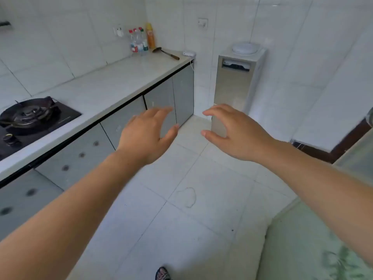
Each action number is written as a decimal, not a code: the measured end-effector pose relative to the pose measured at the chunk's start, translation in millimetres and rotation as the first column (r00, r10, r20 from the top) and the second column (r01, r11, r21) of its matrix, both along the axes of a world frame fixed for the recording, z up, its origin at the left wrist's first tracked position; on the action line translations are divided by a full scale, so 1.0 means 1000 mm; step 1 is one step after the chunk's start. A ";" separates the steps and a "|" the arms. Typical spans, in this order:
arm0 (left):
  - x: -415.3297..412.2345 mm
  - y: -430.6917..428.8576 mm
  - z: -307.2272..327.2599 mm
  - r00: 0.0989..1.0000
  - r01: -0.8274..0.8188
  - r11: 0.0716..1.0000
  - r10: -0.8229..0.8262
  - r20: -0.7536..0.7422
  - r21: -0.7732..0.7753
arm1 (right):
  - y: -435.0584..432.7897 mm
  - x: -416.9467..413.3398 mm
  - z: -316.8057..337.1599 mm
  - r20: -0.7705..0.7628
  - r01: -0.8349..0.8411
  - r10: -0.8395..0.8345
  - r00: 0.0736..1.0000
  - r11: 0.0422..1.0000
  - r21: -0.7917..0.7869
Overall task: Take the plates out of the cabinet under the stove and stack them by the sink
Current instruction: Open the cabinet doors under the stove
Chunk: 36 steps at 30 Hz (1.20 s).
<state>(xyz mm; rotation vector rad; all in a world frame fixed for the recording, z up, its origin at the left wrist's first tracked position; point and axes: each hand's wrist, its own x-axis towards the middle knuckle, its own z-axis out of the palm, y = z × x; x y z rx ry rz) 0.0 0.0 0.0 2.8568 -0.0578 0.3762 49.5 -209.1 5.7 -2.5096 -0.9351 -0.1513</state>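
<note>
My left hand (145,132) and my right hand (236,132) are both stretched out in front of me over the floor, fingers spread and curved, holding nothing. The black gas stove (30,118) sits on the white counter (113,81) at the left. Below it run grey cabinet doors (74,158) with dark round spots, all closed. No plates and no sink are in view.
Bottles (139,41), an orange spray can (150,36) and a ladle (165,53) stand at the counter's far end. A water dispenser (236,83) stands in the corner. A dark door frame (343,142) is at the right. White tiled floor (181,199) lies ahead.
</note>
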 end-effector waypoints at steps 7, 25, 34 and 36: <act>0.005 0.029 -0.060 0.988 -0.130 0.983 0.117 -0.099 -0.128 | 0.037 0.006 -0.055 -0.108 0.002 0.013 0.994 0.991 0.134; 0.020 0.194 -0.121 0.860 -0.482 0.825 0.382 -0.338 -0.295 | 0.223 0.087 -0.120 -0.389 -0.195 0.173 0.905 0.981 -0.019; 0.031 0.263 -0.128 0.726 -0.683 0.670 0.585 -0.361 -0.291 | 0.316 0.126 -0.131 -0.401 -0.336 0.321 0.858 0.941 0.035; 0.038 0.276 -0.129 0.694 -0.719 0.632 0.622 -0.364 -0.290 | 0.337 0.138 -0.134 -0.404 -0.367 0.357 0.842 0.928 0.056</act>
